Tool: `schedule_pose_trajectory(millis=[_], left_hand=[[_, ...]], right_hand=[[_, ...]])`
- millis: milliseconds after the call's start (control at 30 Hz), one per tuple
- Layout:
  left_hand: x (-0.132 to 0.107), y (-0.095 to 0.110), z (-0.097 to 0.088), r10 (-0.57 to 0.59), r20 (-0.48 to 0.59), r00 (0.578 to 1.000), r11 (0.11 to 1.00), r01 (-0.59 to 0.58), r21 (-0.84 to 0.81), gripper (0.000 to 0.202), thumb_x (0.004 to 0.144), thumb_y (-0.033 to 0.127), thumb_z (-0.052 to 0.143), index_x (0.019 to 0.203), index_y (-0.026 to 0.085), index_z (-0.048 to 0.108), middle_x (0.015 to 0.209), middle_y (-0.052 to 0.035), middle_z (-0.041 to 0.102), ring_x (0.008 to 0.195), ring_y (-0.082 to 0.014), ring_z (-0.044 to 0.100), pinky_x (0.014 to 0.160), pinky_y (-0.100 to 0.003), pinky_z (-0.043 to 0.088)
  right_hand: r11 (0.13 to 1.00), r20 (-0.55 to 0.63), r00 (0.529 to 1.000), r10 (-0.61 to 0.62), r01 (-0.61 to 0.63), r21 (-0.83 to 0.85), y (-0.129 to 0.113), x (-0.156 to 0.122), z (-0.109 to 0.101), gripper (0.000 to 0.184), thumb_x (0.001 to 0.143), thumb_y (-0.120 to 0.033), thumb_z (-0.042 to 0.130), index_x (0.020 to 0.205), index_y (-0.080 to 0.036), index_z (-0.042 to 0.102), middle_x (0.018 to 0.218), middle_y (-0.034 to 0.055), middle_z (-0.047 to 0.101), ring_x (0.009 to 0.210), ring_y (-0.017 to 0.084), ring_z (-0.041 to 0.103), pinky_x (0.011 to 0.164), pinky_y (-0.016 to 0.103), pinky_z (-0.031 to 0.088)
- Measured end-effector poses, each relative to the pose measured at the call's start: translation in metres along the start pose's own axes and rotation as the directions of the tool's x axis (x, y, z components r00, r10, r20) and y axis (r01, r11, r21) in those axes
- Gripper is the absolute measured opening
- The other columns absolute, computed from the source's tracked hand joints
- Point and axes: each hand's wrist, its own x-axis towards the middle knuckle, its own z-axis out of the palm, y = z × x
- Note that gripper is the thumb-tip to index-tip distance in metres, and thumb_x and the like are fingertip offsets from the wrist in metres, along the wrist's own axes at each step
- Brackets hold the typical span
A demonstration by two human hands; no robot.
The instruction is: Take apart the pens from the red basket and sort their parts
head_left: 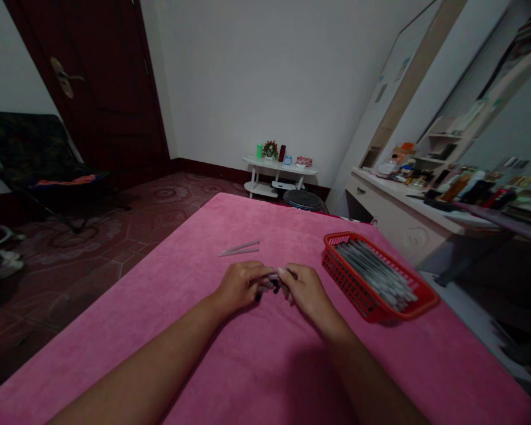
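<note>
My left hand (pixel 243 284) and my right hand (pixel 304 289) meet above the middle of the pink-covered table, fingers closed. Between their fingertips is a slim pale stick (pixel 273 276) that looks like a pen. Small black parts show below the fingers, perhaps caps or ends of more such pens; the fingers hide most of them. Just beyond my left hand, two slim pale pen-like sticks (pixel 239 249) lie on the cloth, their left ends nearly touching. To the right of my right hand stands a red plastic basket (pixel 346 289) holding many similar grey sticks (pixel 376 268).
The pink cloth (pixel 194 354) covers the table. A dressing table (pixel 407 221) crowded with bottles stands along the right. Past the far edge are a low white stand (pixel 265 167) and a round dark lid (pixel 303 199). A folding chair (pixel 30 153) is at the left by the door.
</note>
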Motion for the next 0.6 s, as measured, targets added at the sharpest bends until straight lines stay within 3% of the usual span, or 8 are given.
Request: schedule_pose_trajectory(millis=[167, 267, 333, 400, 467, 600], left_hand=[[0.002, -0.003, -0.005, 0.036, -0.047, 0.998, 0.999, -0.036, 0.005, 0.03, 0.078, 0.011, 0.058, 0.104, 0.021, 0.071, 0.081, -0.0062, 0.069, 0.074, -0.0177, 0.062, 0.07, -0.028, 0.046], [0.006, -0.003, -0.011, -0.055, -0.203, 0.978, 0.994, 0.035, -0.099, 0.025, 0.077, 0.01, 0.058, 0.096, 0.022, 0.07, 0.088, -0.0071, 0.071, 0.085, -0.0204, 0.066, 0.081, -0.032, 0.048], [0.011, -0.001, -0.016, -0.213, -0.37, 0.904, 0.961, 0.125, -0.248, 0.02, 0.08, 0.011, 0.056, 0.094, 0.021, 0.066, 0.091, -0.007, 0.072, 0.089, -0.0205, 0.067, 0.084, -0.033, 0.05], [0.016, 0.002, -0.02, -0.381, -0.482, 0.789, 0.882, 0.155, -0.444, 0.013, 0.084, 0.015, 0.054, 0.095, 0.02, 0.058, 0.092, -0.0059, 0.071, 0.088, -0.0193, 0.068, 0.084, -0.034, 0.051], [0.021, 0.004, -0.023, -0.5, -0.499, 0.707, 0.778, 0.114, -0.618, 0.011, 0.085, 0.02, 0.056, 0.094, 0.02, 0.05, 0.094, -0.0054, 0.071, 0.087, -0.0191, 0.069, 0.084, -0.037, 0.053], [0.024, 0.003, -0.023, -0.623, -0.419, 0.66, 0.575, 0.023, -0.818, 0.022, 0.082, 0.026, 0.064, 0.089, 0.019, 0.044, 0.1, -0.0086, 0.07, 0.089, -0.0214, 0.07, 0.083, -0.041, 0.055]], right_hand=[[0.969, 0.027, 0.996, 0.086, -0.089, 0.228, 0.008, 0.004, 0.008, 0.049, 0.087, -0.056, 0.04, 0.059, -0.018, 0.053, 0.045, -0.001, 0.052, 0.032, 0.011, 0.045, 0.035, 0.021, 0.031], [0.974, 0.009, 0.998, 0.059, -0.059, 0.218, 0.008, 0.003, 0.015, 0.045, 0.089, -0.05, 0.039, 0.062, -0.017, 0.055, 0.048, -0.0007, 0.054, 0.036, 0.011, 0.047, 0.038, 0.022, 0.034], [0.995, -0.015, 0.998, -0.067, 0.068, 0.068, 0.005, 0.0, 0.019, 0.029, 0.087, -0.036, 0.05, 0.069, -0.017, 0.061, 0.061, 0.0012, 0.061, 0.051, 0.013, 0.056, 0.049, 0.023, 0.042], [0.967, 0.0, 0.975, -0.223, 0.221, -0.127, 0.002, -0.003, 0.024, 0.01, 0.083, -0.023, 0.058, 0.079, -0.019, 0.067, 0.079, 0.0031, 0.067, 0.071, 0.015, 0.062, 0.065, 0.024, 0.045], [0.905, 0.067, 0.946, -0.316, 0.322, -0.28, -0.001, -0.008, 0.028, 0.015, 0.081, -0.014, 0.06, 0.089, -0.022, 0.069, 0.093, 0.0033, 0.068, 0.087, 0.016, 0.062, 0.077, 0.025, 0.044], [0.8, 0.185, 0.924, -0.335, 0.382, -0.462, -0.001, -0.014, 0.034, 0.033, 0.08, -0.005, 0.055, 0.102, -0.025, 0.068, 0.097, 0.0036, 0.068, 0.094, 0.019, 0.061, 0.08, 0.026, 0.043]])
